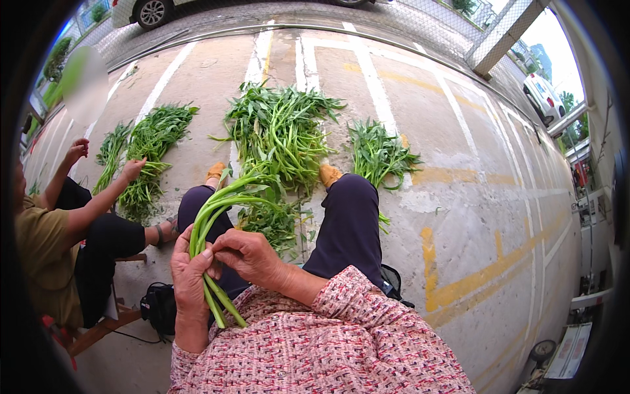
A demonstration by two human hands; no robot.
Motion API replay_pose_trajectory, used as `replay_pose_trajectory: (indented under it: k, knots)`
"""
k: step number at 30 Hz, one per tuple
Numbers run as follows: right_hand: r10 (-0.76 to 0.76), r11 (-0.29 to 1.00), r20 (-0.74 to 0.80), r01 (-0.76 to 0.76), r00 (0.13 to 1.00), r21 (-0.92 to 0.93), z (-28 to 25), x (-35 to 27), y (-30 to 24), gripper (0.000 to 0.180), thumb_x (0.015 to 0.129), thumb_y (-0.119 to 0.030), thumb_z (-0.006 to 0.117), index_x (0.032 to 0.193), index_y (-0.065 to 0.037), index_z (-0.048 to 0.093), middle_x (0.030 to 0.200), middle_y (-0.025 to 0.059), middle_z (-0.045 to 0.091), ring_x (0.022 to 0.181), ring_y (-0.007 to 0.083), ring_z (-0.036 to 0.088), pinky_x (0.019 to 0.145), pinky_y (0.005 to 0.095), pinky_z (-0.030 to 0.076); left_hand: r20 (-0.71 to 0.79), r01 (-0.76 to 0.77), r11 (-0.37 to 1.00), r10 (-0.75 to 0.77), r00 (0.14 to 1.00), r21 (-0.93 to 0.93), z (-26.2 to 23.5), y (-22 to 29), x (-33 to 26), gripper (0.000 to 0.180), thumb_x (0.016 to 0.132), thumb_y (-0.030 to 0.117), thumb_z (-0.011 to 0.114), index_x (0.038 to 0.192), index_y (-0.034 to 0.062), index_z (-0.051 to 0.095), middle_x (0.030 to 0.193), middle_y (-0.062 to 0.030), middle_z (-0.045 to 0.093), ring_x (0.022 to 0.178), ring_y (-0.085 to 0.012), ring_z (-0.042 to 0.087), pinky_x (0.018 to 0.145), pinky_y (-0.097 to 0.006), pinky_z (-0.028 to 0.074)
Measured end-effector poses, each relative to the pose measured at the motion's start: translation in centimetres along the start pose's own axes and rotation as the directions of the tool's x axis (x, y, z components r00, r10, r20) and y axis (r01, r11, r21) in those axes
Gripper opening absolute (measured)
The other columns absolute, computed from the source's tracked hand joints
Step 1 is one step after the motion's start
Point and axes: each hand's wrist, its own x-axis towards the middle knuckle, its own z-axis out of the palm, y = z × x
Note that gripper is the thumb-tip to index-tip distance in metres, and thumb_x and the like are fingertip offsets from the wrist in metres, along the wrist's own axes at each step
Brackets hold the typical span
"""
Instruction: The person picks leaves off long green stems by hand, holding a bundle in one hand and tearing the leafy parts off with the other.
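A small bunch of green water spinach stems (213, 209) is wrapped in my left hand (188, 276), in front of my lap. Its leafy ends bend away to the upper right, and the bare stem ends poke out below my fist. My right hand (252, 258) is closed in a pinch against the stems, touching the left thumb; what lies between its fingertips is hidden. Beyond my knees, a big heap of water spinach (279, 134) covers the ground between my feet. Nearer to me lies a smaller leafy pile (268, 226), partly behind the bunch.
Another loose pile (380, 152) lies beyond my right knee. At left a seated person (62, 243) reaches over a further heap (154, 134). A black bag (159, 308) stands by my left side. Painted lines cross the concrete; cars (543, 98) stand beyond a mesh fence.
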Motion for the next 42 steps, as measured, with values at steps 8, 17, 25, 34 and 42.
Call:
replay_pose_trajectory:
  k: [8,17,25,34,42]
  knots:
    - [0.055,0.994,-0.014,-0.056,0.998,-0.091,-0.3,0.0,0.2,0.004,0.082,-0.001,0.064,0.085,-0.001,0.062,0.077,0.0117,0.061,0.064,0.0242,0.062,0.059,0.0315,0.049,0.014,-0.006,0.997,0.005,1.0,0.075,0.7,1.1,0.0,0.052,0.085,-0.001,0.059,0.132,0.0006,0.038,0.089,-0.0058,0.056,0.059,-0.0058,0.051,0.05,-0.017,0.044]
    - [0.149,0.965,-0.028,-0.152,0.988,-0.212,-1.6,-0.2,2.1,0.017,0.085,-0.014,0.068,0.098,-0.003,0.068,0.087,0.0074,0.061,0.076,0.0131,0.058,0.069,0.024,0.048,0.078,-0.193,0.902,0.177,0.981,0.387,0.2,3.8,1.1,0.057,0.084,-0.001,0.059,0.136,-0.0005,0.037,0.092,-0.005,0.056,0.064,-0.0029,0.049,0.054,-0.016,0.042]
    - [0.495,0.728,0.369,-0.607,0.787,0.318,-1.6,1.5,-1.8,0.044,0.096,-0.034,0.055,0.125,-0.001,0.058,0.111,0.0044,0.063,0.095,0.0118,0.06,0.077,0.0251,0.047,0.355,-0.499,0.358,0.398,0.846,0.789,-1.2,2.6,0.0,0.051,0.086,-0.004,0.056,0.134,0.0009,0.043,0.103,-0.0128,0.062,0.08,-0.0198,0.064,0.072,-0.028,0.051]
    - [0.559,0.579,0.345,-0.653,0.754,0.488,0.0,0.0,-1.5,0.035,0.091,-0.035,0.064,0.106,-0.004,0.066,0.091,0.0003,0.066,0.08,0.0063,0.058,0.065,0.0207,0.044,0.505,-0.593,0.16,0.381,0.775,0.789,-1.2,1.8,-2.0,0.058,0.075,-0.011,0.055,0.132,-0.001,0.047,0.097,-0.0169,0.061,0.08,-0.0352,0.063,0.067,-0.04,0.051]
    - [0.623,0.495,0.309,-0.668,0.719,0.555,0.9,-0.5,-1.0,0.03,0.087,-0.033,0.069,0.099,-0.005,0.068,0.087,-0.0018,0.066,0.071,0.004,0.054,0.061,0.0189,0.042,0.579,-0.63,0.027,0.364,0.73,0.776,-2.5,1.2,-2.4,0.056,0.074,-0.007,0.057,0.129,-0.0013,0.049,0.114,-0.0171,0.063,0.088,-0.0315,0.064,0.07,-0.039,0.05]
